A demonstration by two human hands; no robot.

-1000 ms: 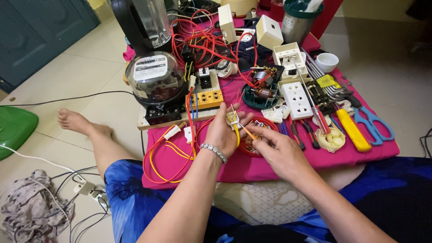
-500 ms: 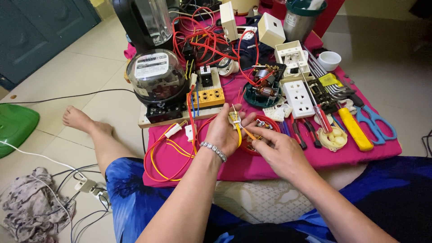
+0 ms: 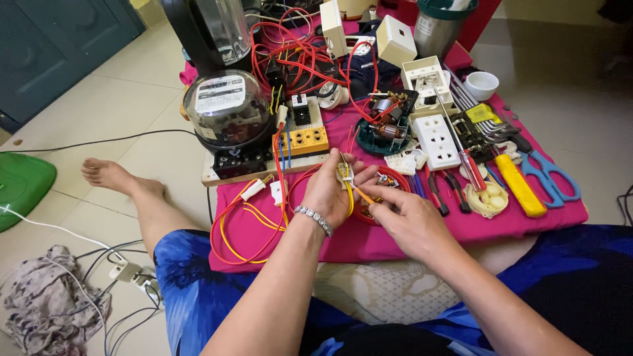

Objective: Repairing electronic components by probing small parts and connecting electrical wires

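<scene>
Head view: our left hand [image 3: 330, 191] grips a small white fitting [image 3: 345, 174] trailing yellow wire [image 3: 247, 214], right hand [image 3: 412, 221] pinching an orange-handled tool [image 3: 363, 195]

Glossy glass-domed meter [image 3: 227, 109], matt pink cloth [image 3: 395, 234], shiny metal bracelet [image 3: 314, 218], yellow plastic-coated wire [image 3: 254, 214]

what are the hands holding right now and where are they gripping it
The left hand pinches a small white connector by its body, yellow wire trailing from it. The right hand grips a thin orange-handled tool by its handle.
</scene>
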